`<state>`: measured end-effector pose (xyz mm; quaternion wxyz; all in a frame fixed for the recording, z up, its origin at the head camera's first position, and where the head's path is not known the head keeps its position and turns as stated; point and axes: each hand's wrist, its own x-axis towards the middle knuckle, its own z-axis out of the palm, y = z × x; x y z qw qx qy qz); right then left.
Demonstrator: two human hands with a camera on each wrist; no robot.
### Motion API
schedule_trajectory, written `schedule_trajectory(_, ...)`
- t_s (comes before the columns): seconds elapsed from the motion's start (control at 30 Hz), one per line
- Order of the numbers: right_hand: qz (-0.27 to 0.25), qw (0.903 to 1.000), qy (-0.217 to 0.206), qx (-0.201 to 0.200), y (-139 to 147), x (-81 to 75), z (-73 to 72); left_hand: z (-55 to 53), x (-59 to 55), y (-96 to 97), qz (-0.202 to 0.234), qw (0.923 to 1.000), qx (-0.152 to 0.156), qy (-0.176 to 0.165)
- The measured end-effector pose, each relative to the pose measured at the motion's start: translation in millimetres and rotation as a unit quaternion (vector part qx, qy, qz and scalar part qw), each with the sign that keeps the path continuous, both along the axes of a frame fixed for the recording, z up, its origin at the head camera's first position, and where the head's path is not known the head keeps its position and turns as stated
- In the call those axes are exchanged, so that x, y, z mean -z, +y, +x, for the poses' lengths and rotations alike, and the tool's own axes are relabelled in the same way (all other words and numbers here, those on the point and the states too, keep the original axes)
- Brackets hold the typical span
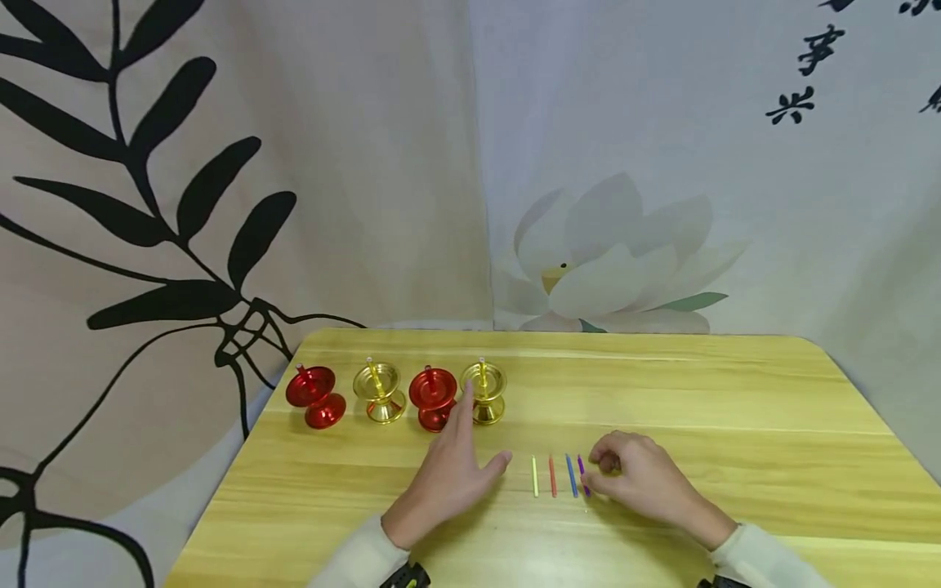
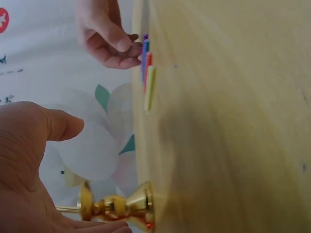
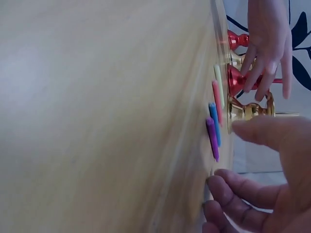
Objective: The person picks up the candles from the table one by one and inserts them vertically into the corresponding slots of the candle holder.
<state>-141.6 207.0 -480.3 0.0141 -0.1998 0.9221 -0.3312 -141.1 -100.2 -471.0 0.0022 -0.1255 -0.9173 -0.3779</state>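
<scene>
Four slim sticks like small candles lie in a row: a yellow candle (image 1: 535, 476), a red candle (image 1: 553, 476), a blue candle (image 1: 571, 476) and a purple candle (image 3: 212, 139). My right hand (image 1: 643, 478) is at the purple one, thumb and fingers apart with nothing between them in the right wrist view. Fingers extended, my left hand (image 1: 456, 482) is raised in front of the candlesticks. Its fingertips overlap the right-hand gold candlestick (image 1: 488, 408) in the head view. Left of that stand a red candlestick (image 1: 434, 392), another gold candlestick (image 1: 384, 408) and another red candlestick (image 1: 323, 411).
Everything stands on a light wooden table (image 1: 698, 384) with rounded far corners. Behind it hangs a pale curtain (image 1: 382, 163) printed with dark leaves, a white flower and written characters. Each candlestick has a thin upright spike on its dish.
</scene>
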Motion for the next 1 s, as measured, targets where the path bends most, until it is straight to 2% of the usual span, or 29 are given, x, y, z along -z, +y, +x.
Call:
schedule_trajectory(0.23,-0.001,0.9998,-0.02,0.004,-7.2,1.5,-1.2,-13.2,11.2,6.8,0.008,0.9999,0.0,0.015)
schedule_trajectory(0.8,0.006,0.9995,-0.03,0.008,-11.1,5.4,-2.4,-38.1,16.0,17.7,0.052,0.9983,-0.025,-0.004)
schedule_trajectory(1.0,0.014,0.9999,-0.009,-0.001,-9.7,6.3,-4.5,-48.2,13.7,22.7,0.075,0.9966,-0.03,-0.018)
